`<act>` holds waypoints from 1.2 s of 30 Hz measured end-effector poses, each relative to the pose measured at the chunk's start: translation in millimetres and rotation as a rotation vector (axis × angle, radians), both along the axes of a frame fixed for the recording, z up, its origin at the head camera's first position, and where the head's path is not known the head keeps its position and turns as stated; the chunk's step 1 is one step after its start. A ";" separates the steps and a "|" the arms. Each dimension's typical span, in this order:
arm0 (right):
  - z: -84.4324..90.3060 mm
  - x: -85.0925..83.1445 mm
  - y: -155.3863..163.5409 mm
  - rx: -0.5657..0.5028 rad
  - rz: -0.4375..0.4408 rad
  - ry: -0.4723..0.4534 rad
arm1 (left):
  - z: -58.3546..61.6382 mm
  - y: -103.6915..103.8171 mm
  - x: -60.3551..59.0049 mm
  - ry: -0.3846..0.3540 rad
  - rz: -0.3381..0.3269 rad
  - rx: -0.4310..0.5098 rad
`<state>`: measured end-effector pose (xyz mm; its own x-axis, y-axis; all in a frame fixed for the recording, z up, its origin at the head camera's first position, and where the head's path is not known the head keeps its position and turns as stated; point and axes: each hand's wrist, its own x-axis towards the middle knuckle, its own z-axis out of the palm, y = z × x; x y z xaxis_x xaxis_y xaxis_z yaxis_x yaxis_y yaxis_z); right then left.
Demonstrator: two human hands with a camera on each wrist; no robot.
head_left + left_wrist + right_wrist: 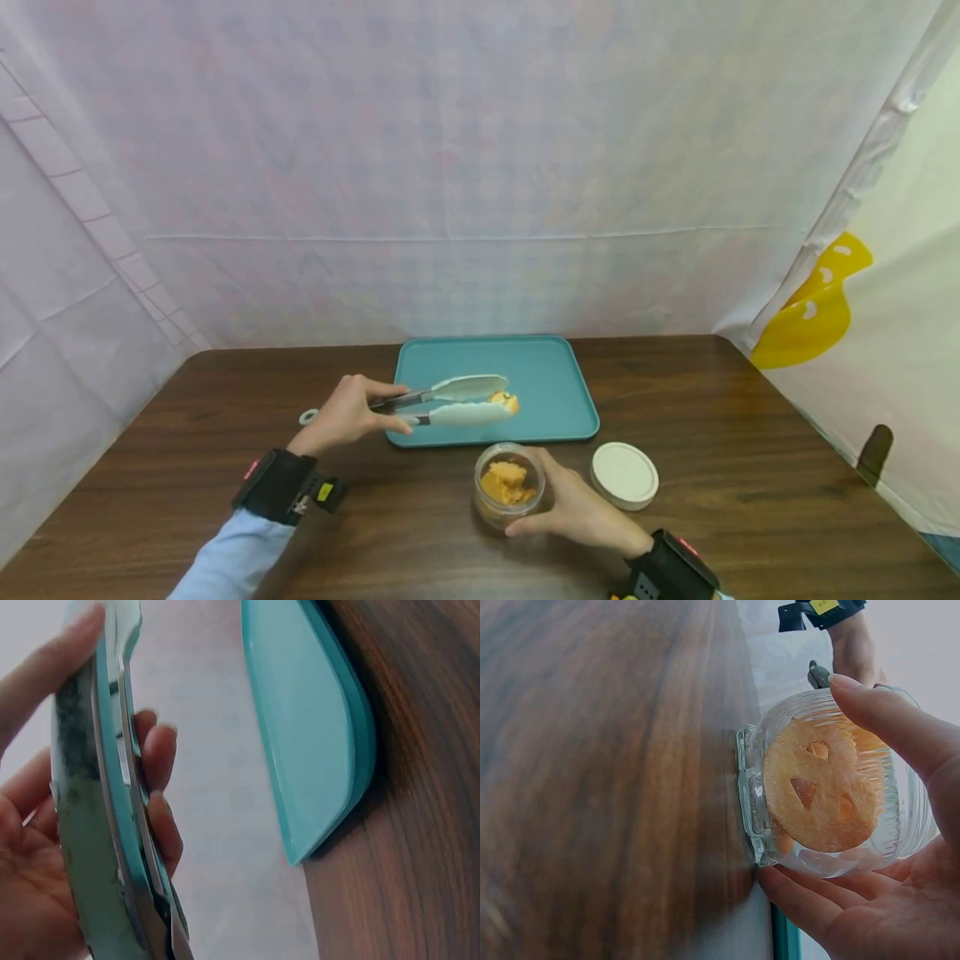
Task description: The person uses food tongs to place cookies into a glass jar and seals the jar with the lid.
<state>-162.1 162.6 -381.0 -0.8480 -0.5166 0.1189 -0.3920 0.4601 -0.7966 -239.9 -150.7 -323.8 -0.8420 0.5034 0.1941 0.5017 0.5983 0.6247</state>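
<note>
My left hand (347,414) grips a pair of tongs (450,400) with pale silicone tips, held level over the teal tray (558,392). An orange piece of food (505,402) is pinched between the tong tips. In the left wrist view the tongs (105,802) run along my fingers (161,761), with the tray (315,735) beyond. My right hand (577,510) holds a small open glass jar (509,493) standing on the table, with orange pieces inside. The right wrist view shows the jar (832,787) cupped by my thumb and fingers (889,720).
A round white lid (624,475) lies on the dark wooden table (750,433) right of the jar. A small white ring (308,416) sits left of my left hand. White cloth walls close in the back and sides; a yellow shape (813,308) hangs at right.
</note>
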 end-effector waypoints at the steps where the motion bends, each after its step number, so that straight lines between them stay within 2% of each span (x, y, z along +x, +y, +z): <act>1: 0.1 -0.1 -0.1 -0.002 0.001 -0.003 | -0.2 -1.0 0.1 -0.002 -0.008 0.005; 8: -0.3 0.0 0.0 -0.005 0.003 -0.009 | -1.2 -3.3 3.4 -0.016 -0.066 0.015; 11: -0.7 0.0 -0.1 0.012 -0.004 0.001 | -1.9 -3.4 6.4 -0.024 -0.109 0.035; 21: -2.1 -0.5 -0.6 0.037 -0.034 -0.017 | -7.2 -3.5 8.7 -0.135 -0.187 0.098; 30: -2.8 -1.0 -0.6 0.048 -0.039 0.039 | -10.5 -3.7 9.0 -0.141 -0.234 0.092; 36: -2.2 -1.7 -0.4 0.040 -0.033 0.018 | -12.4 -4.4 8.8 -0.126 -0.248 0.067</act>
<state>-163.8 162.2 -383.2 -0.8625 -0.4929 0.1143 -0.3901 0.5040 -0.7706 -231.1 -155.1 -336.2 -0.7142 0.6868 0.1351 0.5435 0.4225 0.7253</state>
